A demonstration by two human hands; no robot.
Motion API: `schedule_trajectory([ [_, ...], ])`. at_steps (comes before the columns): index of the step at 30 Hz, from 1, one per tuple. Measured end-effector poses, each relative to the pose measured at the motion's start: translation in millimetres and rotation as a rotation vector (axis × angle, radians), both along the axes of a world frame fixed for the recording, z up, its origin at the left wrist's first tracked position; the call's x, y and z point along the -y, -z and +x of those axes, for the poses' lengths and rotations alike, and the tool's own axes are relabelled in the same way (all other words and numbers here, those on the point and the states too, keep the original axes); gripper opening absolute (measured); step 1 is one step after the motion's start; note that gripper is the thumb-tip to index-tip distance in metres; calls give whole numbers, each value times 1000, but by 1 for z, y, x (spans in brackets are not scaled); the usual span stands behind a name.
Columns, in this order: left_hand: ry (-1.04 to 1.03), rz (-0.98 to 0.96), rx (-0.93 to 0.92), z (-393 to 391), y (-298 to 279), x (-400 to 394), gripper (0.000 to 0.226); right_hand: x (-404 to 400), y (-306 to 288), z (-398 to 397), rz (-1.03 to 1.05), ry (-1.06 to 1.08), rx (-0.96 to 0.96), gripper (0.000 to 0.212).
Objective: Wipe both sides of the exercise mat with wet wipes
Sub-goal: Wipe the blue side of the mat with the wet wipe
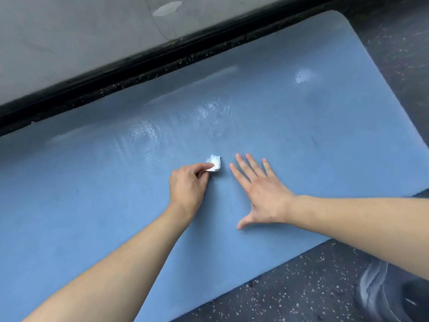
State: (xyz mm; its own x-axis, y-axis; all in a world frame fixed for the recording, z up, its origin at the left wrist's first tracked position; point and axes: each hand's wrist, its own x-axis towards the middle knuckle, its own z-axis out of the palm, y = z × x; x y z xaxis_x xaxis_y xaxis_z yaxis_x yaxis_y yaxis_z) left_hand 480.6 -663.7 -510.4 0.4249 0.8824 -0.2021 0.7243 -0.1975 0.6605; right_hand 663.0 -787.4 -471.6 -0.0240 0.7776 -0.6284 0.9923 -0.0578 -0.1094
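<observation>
A blue exercise mat (92, 201) lies flat on the floor and fills most of the head view. Wet, shiny streaks show on its far half. My left hand (186, 185) pinches a small crumpled white wet wipe (214, 163) between thumb and fingers and holds it against the middle of the mat. My right hand (260, 191) rests flat on the mat just right of the wipe, fingers spread, holding nothing.
A grey wall (69, 43) with a black baseboard (116, 73) runs along the mat's far edge. Dark speckled flooring (290, 291) borders the mat at the near right and far right. A dark, blurred object (390, 289) sits at the bottom right corner.
</observation>
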Motion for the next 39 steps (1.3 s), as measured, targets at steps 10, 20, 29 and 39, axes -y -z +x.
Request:
schedule_trajectory([
  [10, 421, 82, 62, -22, -1, 112, 26, 68, 23, 12, 145, -148, -61, 149],
  [20, 719, -34, 252, -45, 24, 182, 8, 131, 31, 26, 82, -267, -107, 142],
  [29, 110, 144, 256, 25, -17, 13, 15, 84, 21, 69, 366, -145, -246, 96],
  [39, -106, 348, -88, 120, 6, -213, 32, -15, 24, 113, -34, 123, 83, 160],
])
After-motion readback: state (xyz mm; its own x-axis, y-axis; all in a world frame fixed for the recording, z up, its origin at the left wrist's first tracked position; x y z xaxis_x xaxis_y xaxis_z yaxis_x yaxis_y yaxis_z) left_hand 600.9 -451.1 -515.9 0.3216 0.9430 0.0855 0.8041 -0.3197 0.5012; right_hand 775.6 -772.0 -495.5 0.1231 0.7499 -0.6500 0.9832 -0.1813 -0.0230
